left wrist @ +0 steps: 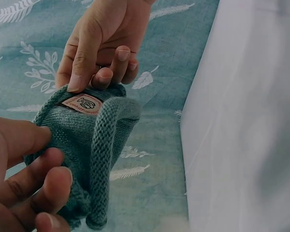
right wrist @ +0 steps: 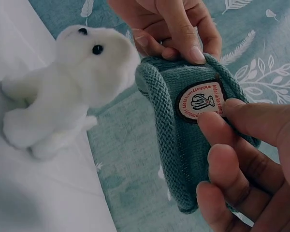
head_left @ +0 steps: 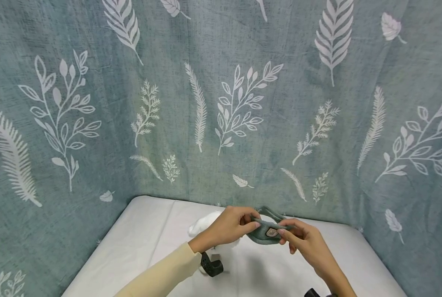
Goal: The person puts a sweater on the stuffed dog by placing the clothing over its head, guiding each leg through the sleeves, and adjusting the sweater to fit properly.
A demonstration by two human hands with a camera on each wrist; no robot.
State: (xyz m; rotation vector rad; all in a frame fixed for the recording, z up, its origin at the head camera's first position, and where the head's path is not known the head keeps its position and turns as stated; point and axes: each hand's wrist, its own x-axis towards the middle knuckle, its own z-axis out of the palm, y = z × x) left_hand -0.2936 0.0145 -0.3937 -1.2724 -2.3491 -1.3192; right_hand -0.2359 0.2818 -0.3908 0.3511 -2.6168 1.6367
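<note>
A small teal knitted garment (head_left: 263, 235) with thick rolled edges is held up between my two hands above the white surface. My left hand (head_left: 230, 227) pinches one end between thumb and fingers. At the other end my right hand (head_left: 306, 241) grips the knit beside an oval patch (right wrist: 201, 101) with a printed figure and red lettering. The garment gapes between its two rolled rims, as the left wrist view shows. A white plush animal (right wrist: 94, 67) with black eyes stands behind my left hand, mostly hidden in the head view.
The white covered table (head_left: 139, 231) has a rounded back edge against a blue-green curtain (head_left: 221, 173) with white leaf prints. Curtains also close in the left and right sides. A black wrist strap (head_left: 211, 266) sits on my left wrist.
</note>
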